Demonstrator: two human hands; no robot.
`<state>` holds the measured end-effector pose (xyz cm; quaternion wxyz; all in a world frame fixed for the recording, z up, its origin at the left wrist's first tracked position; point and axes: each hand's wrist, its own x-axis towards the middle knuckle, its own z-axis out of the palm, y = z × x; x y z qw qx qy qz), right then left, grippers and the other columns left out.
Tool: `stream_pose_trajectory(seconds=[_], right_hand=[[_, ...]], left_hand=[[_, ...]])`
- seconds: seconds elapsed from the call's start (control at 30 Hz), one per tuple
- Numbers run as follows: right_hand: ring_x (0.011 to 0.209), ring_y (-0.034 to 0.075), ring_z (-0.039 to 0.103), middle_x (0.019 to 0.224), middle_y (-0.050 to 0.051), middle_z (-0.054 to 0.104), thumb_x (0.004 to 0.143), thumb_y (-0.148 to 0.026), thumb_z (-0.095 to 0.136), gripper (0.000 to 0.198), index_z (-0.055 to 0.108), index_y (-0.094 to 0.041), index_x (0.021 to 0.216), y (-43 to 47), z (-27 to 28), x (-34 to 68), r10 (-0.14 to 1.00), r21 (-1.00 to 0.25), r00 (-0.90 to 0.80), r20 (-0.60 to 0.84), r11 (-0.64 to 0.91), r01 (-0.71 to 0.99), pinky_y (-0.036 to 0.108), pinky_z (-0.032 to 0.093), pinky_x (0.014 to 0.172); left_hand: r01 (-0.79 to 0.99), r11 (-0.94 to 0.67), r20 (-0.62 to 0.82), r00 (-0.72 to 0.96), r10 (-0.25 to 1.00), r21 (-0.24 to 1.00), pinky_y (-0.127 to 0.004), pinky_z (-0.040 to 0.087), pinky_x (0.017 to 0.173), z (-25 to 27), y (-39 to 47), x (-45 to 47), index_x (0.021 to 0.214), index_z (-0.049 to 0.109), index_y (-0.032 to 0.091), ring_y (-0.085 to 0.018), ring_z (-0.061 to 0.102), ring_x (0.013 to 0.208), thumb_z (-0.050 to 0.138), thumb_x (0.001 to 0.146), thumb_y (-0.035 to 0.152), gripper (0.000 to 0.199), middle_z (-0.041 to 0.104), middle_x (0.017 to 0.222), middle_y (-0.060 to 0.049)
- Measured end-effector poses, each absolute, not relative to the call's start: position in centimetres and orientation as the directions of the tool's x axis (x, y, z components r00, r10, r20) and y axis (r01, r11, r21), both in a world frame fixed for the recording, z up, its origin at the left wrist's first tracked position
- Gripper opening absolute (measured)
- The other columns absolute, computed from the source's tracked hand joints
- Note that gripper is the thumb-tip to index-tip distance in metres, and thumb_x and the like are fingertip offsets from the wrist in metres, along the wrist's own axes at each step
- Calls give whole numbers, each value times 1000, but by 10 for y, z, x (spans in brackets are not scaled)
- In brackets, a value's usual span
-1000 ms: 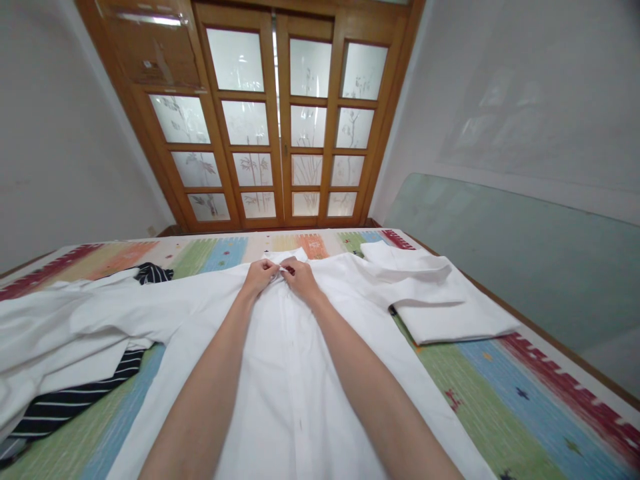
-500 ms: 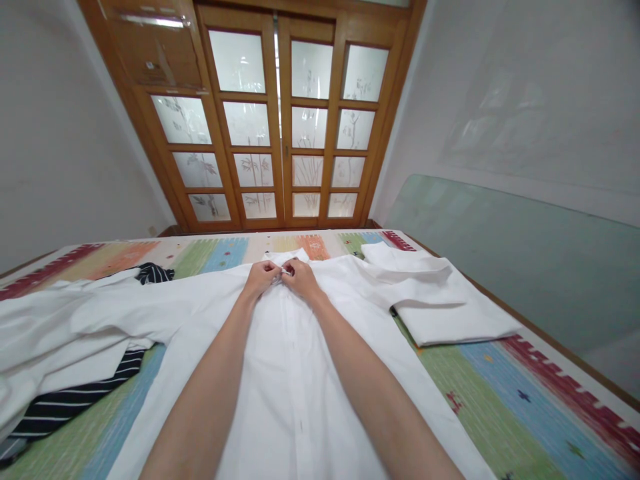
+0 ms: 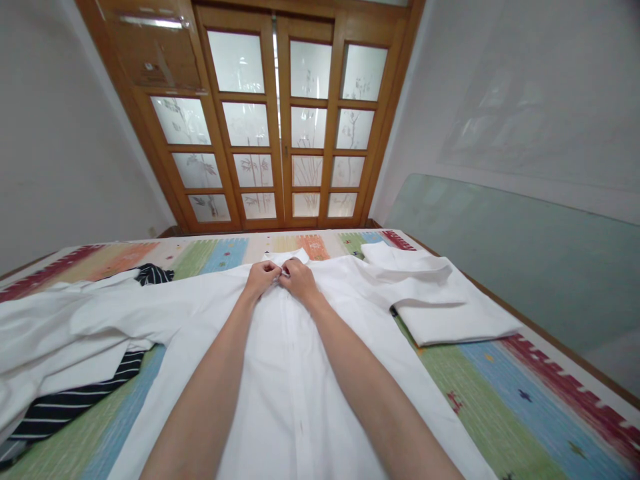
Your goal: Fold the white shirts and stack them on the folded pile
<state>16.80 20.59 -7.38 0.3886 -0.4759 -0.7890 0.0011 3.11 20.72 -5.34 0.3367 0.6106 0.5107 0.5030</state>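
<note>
A white button-up shirt (image 3: 273, 373) lies spread front side up, its collar (image 3: 287, 255) at the far end and its sleeves out to both sides. Just below the collar, my left hand (image 3: 262, 276) pinches the front edge of the shirt between thumb and fingers. My right hand (image 3: 297, 277) is closed on the same spot from the other side, its fingertips almost meeting those of the left. Whatever small part sits between the fingertips is hidden. Down the middle runs the front placket (image 3: 299, 407), lying flat between my forearms.
Beneath the shirt is a colourful striped mat (image 3: 450, 380) on a bed or table. A black-and-white striped cloth (image 3: 83, 403) shows under the left sleeve. Along the right side stands a pale green panel (image 3: 510, 233); wooden glass-paned doors (image 3: 280, 120) are at the back.
My right hand has shifted very slightly at the collar, its fingers drawn closer to the left hand's. Both hands keep their hold, and the shirt lies as before.
</note>
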Motion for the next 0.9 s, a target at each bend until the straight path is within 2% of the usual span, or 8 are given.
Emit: stream_pose_trajectory(seconds=[0.27,0.4,0.67,0.9], right_hand=[[78,18,52,79,3,57,78,-14,57,7,54,-20,76,207,-75,168,736,-358,-258,626,565,743,26,41,70],[78,18,53,80,4,58,78,-13,57,6,56,-19,79,208,-76,169,751,-382,-244,614,553,740,26,42,71],[79,17,55,84,4,60,79,-13,56,9,61,-18,86,210,-78,170,750,-421,-225,622,563,711,26,43,72],[76,17,54,78,4,60,79,-13,59,5,60,-17,80,210,-76,170,749,-381,-268,606,569,729,27,42,72]], left_hand=[[366,-218,270,-98,958,905,-23,41,58,-55,208,32,49,62,17,-13,54,55,62,57,26,12,62,51,1],[303,-222,264,-105,959,927,-23,41,56,-54,209,32,55,63,17,-13,54,55,65,56,28,11,62,53,1],[191,-191,195,-6,981,963,-23,41,55,-48,205,28,63,67,15,-12,54,54,77,51,45,33,65,56,-2],[240,-185,193,-9,981,953,-23,42,52,-47,207,27,55,65,15,-12,54,49,71,54,31,17,62,49,-1]])
